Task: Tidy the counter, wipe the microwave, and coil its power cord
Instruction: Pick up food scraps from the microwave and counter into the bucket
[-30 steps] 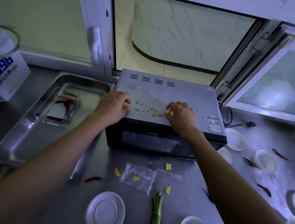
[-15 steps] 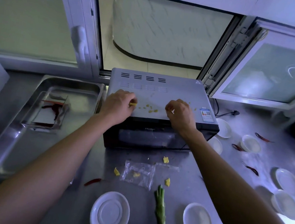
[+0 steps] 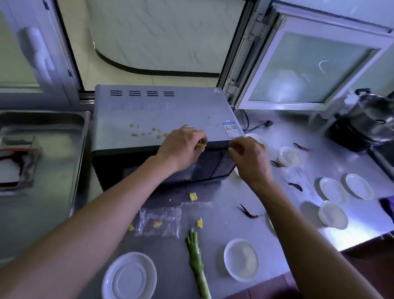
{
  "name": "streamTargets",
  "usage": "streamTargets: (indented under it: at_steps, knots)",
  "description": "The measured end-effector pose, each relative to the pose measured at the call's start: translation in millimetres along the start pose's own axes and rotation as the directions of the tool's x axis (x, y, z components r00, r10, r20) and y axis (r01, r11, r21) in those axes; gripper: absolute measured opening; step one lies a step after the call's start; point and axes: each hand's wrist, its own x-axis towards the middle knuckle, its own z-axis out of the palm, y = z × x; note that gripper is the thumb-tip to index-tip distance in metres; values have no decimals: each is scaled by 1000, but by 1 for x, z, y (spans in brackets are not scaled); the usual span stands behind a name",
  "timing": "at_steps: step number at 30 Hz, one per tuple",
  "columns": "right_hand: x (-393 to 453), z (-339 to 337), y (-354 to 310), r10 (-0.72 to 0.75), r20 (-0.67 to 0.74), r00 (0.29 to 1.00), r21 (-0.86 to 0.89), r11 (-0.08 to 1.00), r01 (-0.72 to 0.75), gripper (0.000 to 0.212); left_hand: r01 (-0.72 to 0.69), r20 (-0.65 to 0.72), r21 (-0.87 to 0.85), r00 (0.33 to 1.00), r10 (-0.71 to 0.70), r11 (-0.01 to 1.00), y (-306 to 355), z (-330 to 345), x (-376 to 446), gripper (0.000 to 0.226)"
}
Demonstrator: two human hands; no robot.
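Presently, yellow crumbs (image 3: 154, 133) are being picked off the microwave (image 3: 160, 115) top on the table (image 3: 290, 209), one scrap pinched in the left hand (image 3: 181, 147), the right hand's (image 3: 249, 159) grip unclear; remaining crumbs judged next.

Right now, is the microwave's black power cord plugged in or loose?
Loose: the black power cord runs from behind the grey microwave, and its plug lies bare on the steel counter.

counter (image 3: 246, 199): steel | far centre: microwave (image 3: 160, 118) | left: tray (image 3: 31, 125) | near: plate (image 3: 129, 281), bag (image 3: 159, 221), scallion (image 3: 196, 262), yellow bits (image 3: 193, 196) | right: dishes (image 3: 333, 190), chillies (image 3: 293, 185), pot (image 3: 378, 121)
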Motion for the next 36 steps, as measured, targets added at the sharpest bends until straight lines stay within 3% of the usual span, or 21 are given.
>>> streamTargets:
  at_steps: [11, 17, 24, 27, 36]
  knots:
    - [-139, -88, 131, 263, -116, 958, 7, 965, -264, 10, -175, 218, -60, 959, 184, 983, 163, 101, 11, 8]
    - [-261, -138, 209, 432, -169, 886, 2, 899, -437, 10, -299, 397, -70, 867, 302, 952, 282, 170, -21, 13]
    - [-399, -201, 273, 579, -272, 768, 22, 802, -597, 11, -443, 506, -136, 738, 447, 886, 426, 231, -65, 11]
    - [-449, -222, 295, 646, -331, 688, 50, 740, -671, 13, -524, 514, -176, 673, 532, 833, 476, 253, -81, 12]
    - [-546, -246, 332, 778, -418, 469, 106, 554, -825, 12, -666, 485, -284, 521, 702, 690, 572, 310, -119, 12]
